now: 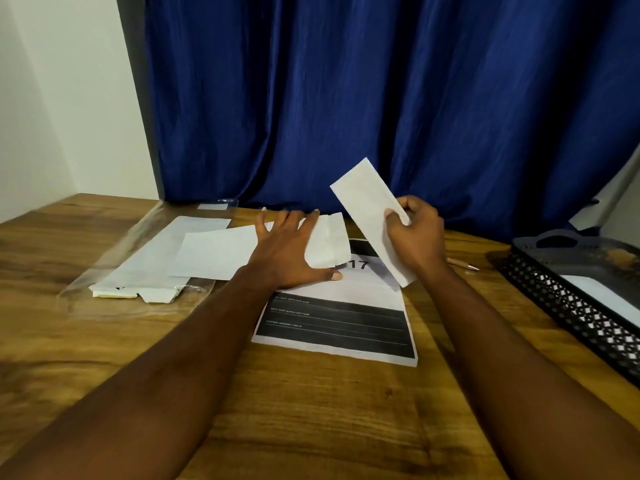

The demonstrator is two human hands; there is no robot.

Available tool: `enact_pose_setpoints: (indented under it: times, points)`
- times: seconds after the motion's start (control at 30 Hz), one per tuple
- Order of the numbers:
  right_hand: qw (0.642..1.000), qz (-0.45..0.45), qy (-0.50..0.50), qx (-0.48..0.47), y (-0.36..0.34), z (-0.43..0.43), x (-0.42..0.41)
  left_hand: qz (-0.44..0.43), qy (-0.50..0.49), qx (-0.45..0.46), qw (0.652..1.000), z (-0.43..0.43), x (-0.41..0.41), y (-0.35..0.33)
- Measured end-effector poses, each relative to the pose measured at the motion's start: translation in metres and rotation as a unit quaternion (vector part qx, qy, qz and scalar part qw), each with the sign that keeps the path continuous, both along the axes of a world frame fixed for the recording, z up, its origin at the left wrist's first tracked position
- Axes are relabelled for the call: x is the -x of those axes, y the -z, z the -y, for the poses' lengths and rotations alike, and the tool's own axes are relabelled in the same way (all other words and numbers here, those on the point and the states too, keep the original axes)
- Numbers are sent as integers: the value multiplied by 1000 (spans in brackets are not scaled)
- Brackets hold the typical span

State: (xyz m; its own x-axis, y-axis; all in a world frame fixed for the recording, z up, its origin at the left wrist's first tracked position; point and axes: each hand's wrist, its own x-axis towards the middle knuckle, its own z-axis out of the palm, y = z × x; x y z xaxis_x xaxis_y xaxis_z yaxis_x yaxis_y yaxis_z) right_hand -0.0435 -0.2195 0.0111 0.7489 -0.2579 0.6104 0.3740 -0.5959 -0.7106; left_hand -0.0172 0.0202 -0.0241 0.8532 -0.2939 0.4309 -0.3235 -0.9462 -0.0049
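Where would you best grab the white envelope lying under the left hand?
By its right end, coming from the right. The envelope lies flat with the left hand spread over its middle, but that end juts past the fingers and seems to curl off the printed form, leaving an edge to pinch.

The left hand lies palm down, fingers straight and spread wide, thumb extended to the right, pressing on a flat white paper envelope. The bare left forearm runs straight in from the lower left. The right hand shows its back, fingers curled, thumb and fingertips pinching a folded white paper sheet at its long edge. The bare right forearm enters from the lower right.
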Motion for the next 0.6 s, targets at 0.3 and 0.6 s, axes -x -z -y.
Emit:
enact_pose_setpoints:
  times: [0.3,0.6]
  points:
    - [985,-161,-50,34,11,7,-6,-61,3,-8,998,-3,3,-3]
    - [981,-174,-88,3,3,24,2,-90,23,-17,995,-6,5,-6]
